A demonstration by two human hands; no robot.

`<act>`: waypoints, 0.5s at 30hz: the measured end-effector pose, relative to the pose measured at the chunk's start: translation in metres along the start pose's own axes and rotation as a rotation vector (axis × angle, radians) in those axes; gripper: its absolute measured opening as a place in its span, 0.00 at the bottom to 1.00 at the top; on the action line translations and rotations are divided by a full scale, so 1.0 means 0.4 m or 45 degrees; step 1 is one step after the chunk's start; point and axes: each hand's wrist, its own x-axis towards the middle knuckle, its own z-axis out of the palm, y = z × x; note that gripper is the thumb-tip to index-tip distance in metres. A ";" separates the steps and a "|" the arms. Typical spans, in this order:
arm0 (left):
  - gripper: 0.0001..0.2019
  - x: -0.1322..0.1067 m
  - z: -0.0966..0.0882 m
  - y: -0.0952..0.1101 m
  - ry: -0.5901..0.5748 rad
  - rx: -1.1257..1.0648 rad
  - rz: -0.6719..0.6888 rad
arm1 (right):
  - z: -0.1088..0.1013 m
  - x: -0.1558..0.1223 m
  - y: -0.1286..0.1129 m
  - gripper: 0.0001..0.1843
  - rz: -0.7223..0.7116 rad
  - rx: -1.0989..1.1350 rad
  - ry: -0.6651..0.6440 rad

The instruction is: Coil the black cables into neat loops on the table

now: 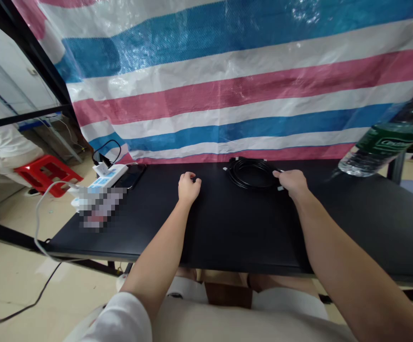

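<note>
A coil of black cable (240, 183) lies on the black table near its back edge, with small white pieces showing at its sides. My right hand (293, 183) is closed on the right side of the coil, thumb and fingers pinched together. To the left of the coil, my left hand (189, 188) rests at the tabletop with nothing visible in it. Its fingers are loosely bent, and a gap shows between thumb and forefinger; the other fingers are partly hidden.
A white power strip (111, 176) with plugs, a dark phone (131, 176) and a blurred-out item (103, 209) occupy the table's left end. A large water bottle (380, 147) stands back right. Behind hangs a striped sheet (220, 90). A person sits on a red stool (50, 173) beyond.
</note>
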 end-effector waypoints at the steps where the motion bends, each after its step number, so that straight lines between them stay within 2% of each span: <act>1: 0.04 0.001 0.000 0.000 -0.002 0.001 -0.008 | -0.001 -0.006 -0.004 0.09 0.007 0.022 0.022; 4: 0.04 0.003 0.001 -0.001 -0.003 -0.003 -0.029 | 0.006 -0.020 -0.015 0.05 -0.036 0.124 0.148; 8: 0.06 0.001 0.003 -0.003 0.016 -0.038 0.005 | 0.032 -0.024 -0.022 0.10 -0.349 0.391 0.311; 12: 0.15 -0.011 0.011 -0.005 0.020 -0.151 0.226 | 0.045 -0.034 -0.027 0.14 -0.581 0.525 0.343; 15: 0.20 -0.024 0.024 -0.001 -0.088 -0.278 0.393 | 0.041 -0.059 -0.040 0.14 -0.656 0.543 0.253</act>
